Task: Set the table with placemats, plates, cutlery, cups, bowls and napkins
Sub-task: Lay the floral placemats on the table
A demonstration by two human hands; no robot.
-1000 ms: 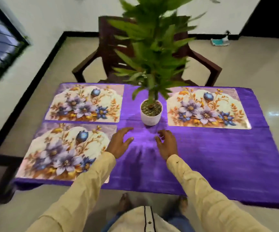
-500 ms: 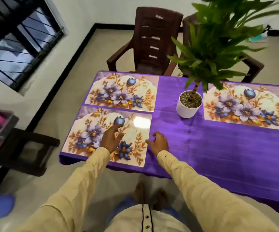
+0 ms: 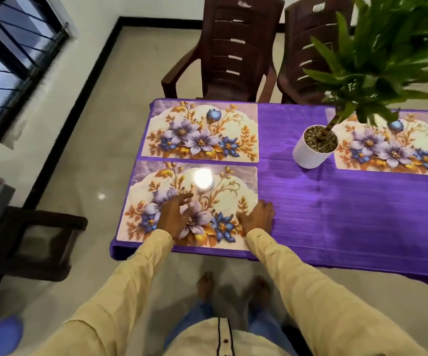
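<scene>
Three floral placemats lie on the purple tablecloth (image 3: 336,217). The near left placemat (image 3: 233,191) sits at the table's front left corner. Behind it lies the far left placemat (image 3: 202,129), and a third placemat (image 3: 397,147) is at the right, partly behind the plant. My left hand (image 3: 173,215) rests flat on the near left placemat with fingers spread. My right hand (image 3: 258,217) presses on that placemat's right edge, fingers reaching onto the cloth. Neither hand holds anything.
A white pot with a tall green plant (image 3: 314,145) stands mid-table. Two dark brown chairs (image 3: 236,52) stand behind the table. A dark low stand (image 3: 35,242) with a bin is on the floor at left. My bare feet are by the table's front edge.
My view and both hands have shifted left, from the bare cloth in front of the pot onto the near left placemat. The left hand now lies flat on it.
</scene>
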